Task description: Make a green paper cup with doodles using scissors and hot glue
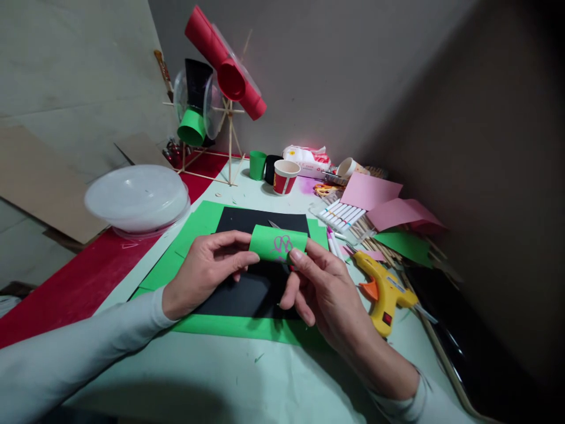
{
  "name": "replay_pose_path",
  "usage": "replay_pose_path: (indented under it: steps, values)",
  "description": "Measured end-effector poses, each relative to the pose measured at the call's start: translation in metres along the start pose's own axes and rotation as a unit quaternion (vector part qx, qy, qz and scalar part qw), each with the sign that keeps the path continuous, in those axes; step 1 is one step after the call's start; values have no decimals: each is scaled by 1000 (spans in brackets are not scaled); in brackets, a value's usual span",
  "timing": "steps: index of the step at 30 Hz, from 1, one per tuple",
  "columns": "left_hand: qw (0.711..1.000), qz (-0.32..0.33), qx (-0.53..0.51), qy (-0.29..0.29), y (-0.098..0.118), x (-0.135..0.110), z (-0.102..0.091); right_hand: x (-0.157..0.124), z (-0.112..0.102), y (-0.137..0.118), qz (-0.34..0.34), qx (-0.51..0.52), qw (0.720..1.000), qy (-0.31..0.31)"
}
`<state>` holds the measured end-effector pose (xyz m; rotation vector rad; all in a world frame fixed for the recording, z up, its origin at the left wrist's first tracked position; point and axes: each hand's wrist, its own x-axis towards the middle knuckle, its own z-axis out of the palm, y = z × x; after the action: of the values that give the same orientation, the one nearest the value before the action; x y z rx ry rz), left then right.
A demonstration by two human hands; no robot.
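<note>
Both hands hold a curled strip of green paper (265,242) with a pinkish-purple squiggle drawn on it. My left hand (207,268) pinches its left end between thumb and fingers. At the right end, my right hand (324,282) grips it with the thumb on the face beside the drawing and lower fingers loosely bent. The strip is held above a black sheet (247,297), which lies on larger green sheets (212,325). A thin pointed metal tip (273,224) shows behind the strip; the rest of it is hidden.
To the right lie a yellow glue gun (382,288), white markers (342,215), pink paper (371,189) and wooden sticks. Behind stand a red paper cup (285,178) and a green cup (257,165). Clear plastic lids (136,197) and a stick frame with a red tube (212,44) occupy the left.
</note>
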<state>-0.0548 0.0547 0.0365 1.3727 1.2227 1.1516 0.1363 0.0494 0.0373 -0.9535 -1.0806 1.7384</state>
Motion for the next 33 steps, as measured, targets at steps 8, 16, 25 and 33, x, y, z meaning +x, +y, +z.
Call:
replay_pose_path:
  steps: [8,16,25,33]
  values:
    - [995,-64,-76,7,-9,6,-2,0,0,6,-45,-106,993,-27]
    - [955,-149,-256,21,-9,8,-2,-5,-1,10,-142,-314,938,41]
    - [919,-201,-336,55,-7,8,3,-4,0,9,-178,-302,935,48]
    - [926,-205,-317,31,-8,6,5,2,-3,4,-131,-169,975,54]
